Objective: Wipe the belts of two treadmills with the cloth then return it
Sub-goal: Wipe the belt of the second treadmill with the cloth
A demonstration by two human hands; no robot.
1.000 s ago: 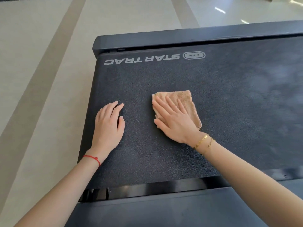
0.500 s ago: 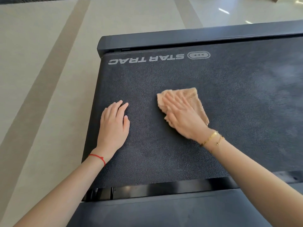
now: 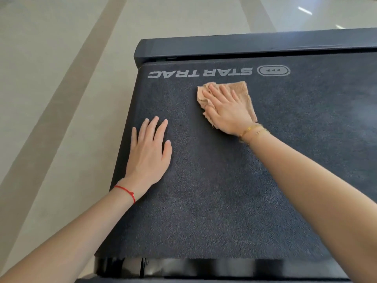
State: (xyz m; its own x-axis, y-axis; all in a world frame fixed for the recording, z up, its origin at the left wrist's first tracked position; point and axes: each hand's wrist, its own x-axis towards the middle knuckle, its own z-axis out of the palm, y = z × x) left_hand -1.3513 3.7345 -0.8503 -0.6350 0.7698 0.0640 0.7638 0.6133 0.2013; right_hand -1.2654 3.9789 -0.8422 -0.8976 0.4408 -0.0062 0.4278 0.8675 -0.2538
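I see the right hand flat, fingers straight, pressing the tan terry cloth onto the dark textured treadmill belt, far side. Left hand rests flat and released at near left, likely bracing.

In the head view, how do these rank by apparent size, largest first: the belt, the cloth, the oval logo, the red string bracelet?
1. belt, far the largest.
2. cloth, partly covered by the right hand, so its full size is unsure.
3. oval logo.
4. red string bracelet, smallest.
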